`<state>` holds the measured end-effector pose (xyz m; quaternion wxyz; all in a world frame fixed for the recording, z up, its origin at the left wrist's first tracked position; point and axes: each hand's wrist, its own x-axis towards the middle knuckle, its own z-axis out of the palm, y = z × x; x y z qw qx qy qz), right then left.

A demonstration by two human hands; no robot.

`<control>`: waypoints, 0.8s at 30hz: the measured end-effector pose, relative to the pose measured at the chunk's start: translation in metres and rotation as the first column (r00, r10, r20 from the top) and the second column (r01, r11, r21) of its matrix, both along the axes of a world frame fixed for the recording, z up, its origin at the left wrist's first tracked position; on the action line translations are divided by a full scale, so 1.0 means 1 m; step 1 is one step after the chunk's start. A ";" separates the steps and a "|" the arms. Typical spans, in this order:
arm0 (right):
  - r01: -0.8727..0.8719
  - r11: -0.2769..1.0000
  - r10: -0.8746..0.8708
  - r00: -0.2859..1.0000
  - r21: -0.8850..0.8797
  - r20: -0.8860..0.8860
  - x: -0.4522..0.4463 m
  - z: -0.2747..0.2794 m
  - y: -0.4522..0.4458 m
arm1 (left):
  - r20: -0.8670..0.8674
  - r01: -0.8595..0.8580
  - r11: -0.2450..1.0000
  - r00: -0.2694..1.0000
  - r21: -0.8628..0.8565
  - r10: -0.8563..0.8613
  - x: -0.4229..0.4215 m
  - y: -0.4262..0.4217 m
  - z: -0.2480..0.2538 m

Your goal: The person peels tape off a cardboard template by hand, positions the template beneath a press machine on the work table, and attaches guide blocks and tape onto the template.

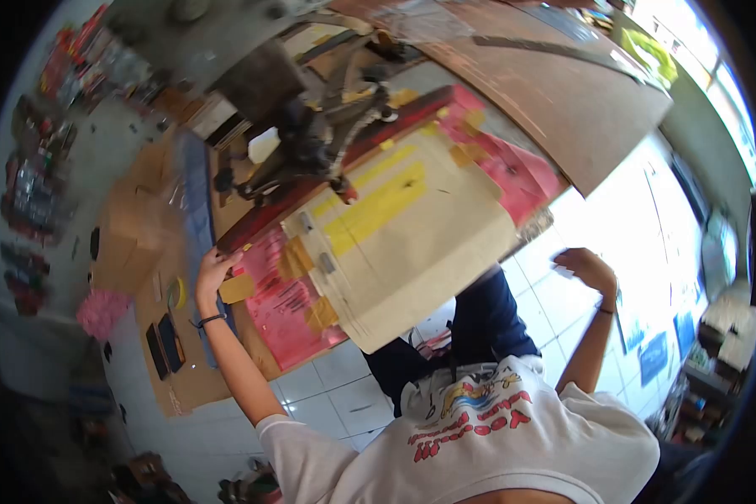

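Observation:
My left hand [214, 273] is closed on the left end of a dark red bar [290, 210], thumb and fingers bent around its corner. This bar runs along the far side of a pink-stained panel [281, 328]. Over the panel's middle lies a cream sheet [428, 260] with yellow stripes, and brown tape patches sit along its sides. A dark metal clamp mechanism [311, 151] reaches over the bar. To the right of the panel, my right hand [588, 269] hangs in the air, fingers stretched out and slightly blurred, touching nothing.
A large brown board [546, 92] lies at the back right. On the cardboard-covered table [202, 386] at left are two dark phone-like slabs [166, 344] and a yellow tape roll [176, 293]. Bagged goods [38, 197] lie farther left. White floor tiles [336, 412] show below.

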<state>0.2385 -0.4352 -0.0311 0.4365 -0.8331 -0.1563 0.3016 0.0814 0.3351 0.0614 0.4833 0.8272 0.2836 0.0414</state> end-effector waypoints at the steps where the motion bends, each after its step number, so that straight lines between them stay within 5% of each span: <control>1: -0.181 0.984 0.180 0.982 -0.001 0.048 -0.001 -0.019 0.029 | -0.030 -0.019 0.999 0.999 0.029 0.020 0.000 -0.010 0.009; 2: -0.185 0.983 0.183 0.940 -0.023 0.289 -0.006 -0.039 0.057 | -0.073 -0.050 0.995 0.996 0.092 0.056 0.001 0.002 0.002; 3: -0.172 0.974 0.131 0.958 0.146 0.254 0.008 -0.098 0.078 | -0.043 -0.033 0.994 0.998 0.100 0.038 0.003 0.006 -0.003; 4: -0.131 0.990 0.140 0.970 -0.056 0.198 0.008 -0.094 0.112 | -0.013 -0.024 0.994 1.000 0.106 0.026 0.002 0.009 -0.007; 6: 0.049 0.976 -0.089 0.979 0.212 0.185 0.014 -0.122 0.159 | 0.045 -0.033 0.994 0.999 0.109 0.028 0.000 0.008 -0.015; 9: 0.115 0.893 -0.197 0.969 0.435 0.150 0.037 -0.130 0.203 | 0.127 -0.062 0.994 0.991 0.085 0.050 -0.005 0.010 -0.024; 14: 0.090 0.792 -0.203 0.972 0.603 0.121 0.054 -0.123 0.235 | 0.227 -0.063 0.995 0.973 0.073 0.045 -0.002 0.020 -0.040; 24: -0.051 0.734 -0.089 0.981 0.677 0.171 0.047 -0.105 0.231 | 0.254 -0.241 0.909 0.954 0.341 0.157 0.003 0.025 -0.054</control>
